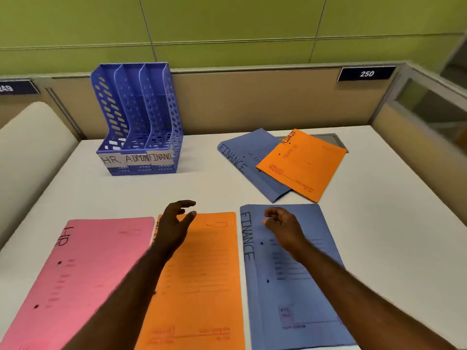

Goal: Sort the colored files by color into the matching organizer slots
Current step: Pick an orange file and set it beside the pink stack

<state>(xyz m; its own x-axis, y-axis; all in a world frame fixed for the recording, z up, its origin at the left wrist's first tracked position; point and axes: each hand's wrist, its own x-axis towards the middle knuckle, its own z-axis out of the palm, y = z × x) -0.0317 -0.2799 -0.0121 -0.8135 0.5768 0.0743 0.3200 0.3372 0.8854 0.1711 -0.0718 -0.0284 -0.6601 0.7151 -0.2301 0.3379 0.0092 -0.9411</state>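
A pink HR file (83, 271), an orange file (204, 274) and a blue FINANCE file (298, 286) lie side by side at the near edge. My left hand (174, 223) hovers over the orange file's top left corner, fingers spread, holding nothing. My right hand (280, 223) hangs above the top of the blue file, fingers loosely curled and empty. Farther right, an orange ADMIN file (303, 165) overlaps another blue FINANCE file (242, 152). The blue three-slot organizer (141, 117), labelled HR, ADMIN and FINANCE, stands empty at the back left.
The white desk (391, 223) is bounded by a tan partition (252, 102) at the back and a glass-panelled one on the right. A grey tray edge (333, 137) shows under the far files. A cream chair back (32, 147) stands left.
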